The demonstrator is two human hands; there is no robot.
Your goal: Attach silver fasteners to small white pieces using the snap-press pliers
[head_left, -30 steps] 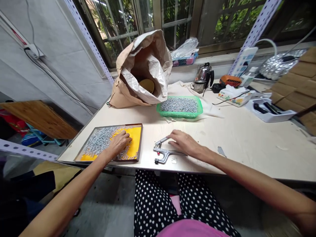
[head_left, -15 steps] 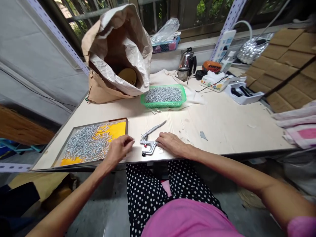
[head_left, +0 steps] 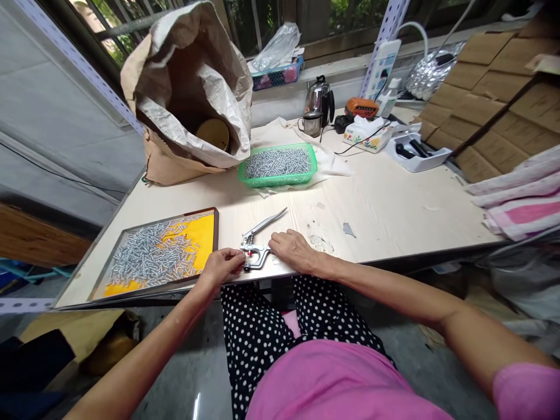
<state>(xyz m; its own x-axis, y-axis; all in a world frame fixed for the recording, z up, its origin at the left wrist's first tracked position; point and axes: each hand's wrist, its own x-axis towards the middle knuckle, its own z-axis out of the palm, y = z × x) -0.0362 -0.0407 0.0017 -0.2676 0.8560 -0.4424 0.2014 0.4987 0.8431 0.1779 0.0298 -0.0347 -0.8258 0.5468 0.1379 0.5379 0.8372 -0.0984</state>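
The left grip (head_left: 225, 265) has its finger and thumb close together, right at the nose of the silver pliers (head_left: 264, 255). I can't tell if there is something tiny in the pinch, because the fingers hide it. Half a second ago this grip was a little way off, between the tray and the pliers; now it is at the nose. The right grip (head_left: 294, 251) is curled over the low handle and holds it, just as before. The pliers are on the table (head_left: 385, 204) between the two grips. Their top handle sticks up, with no hand on it.

There are two grips and one pair of pliers. Just left of the left grip is one tray (head_left: 216, 230) with a yellow bottom. It has lots of small metal pieces (head_left: 149, 254), too many to count. Past the grips, farther back, is one green basket (head_left: 280, 179), also full of little metal pieces. One big paper bag (head_left: 184, 157) is behind the tray. Right of the right grip, a bit apart, is one gray scrap (head_left: 349, 229).
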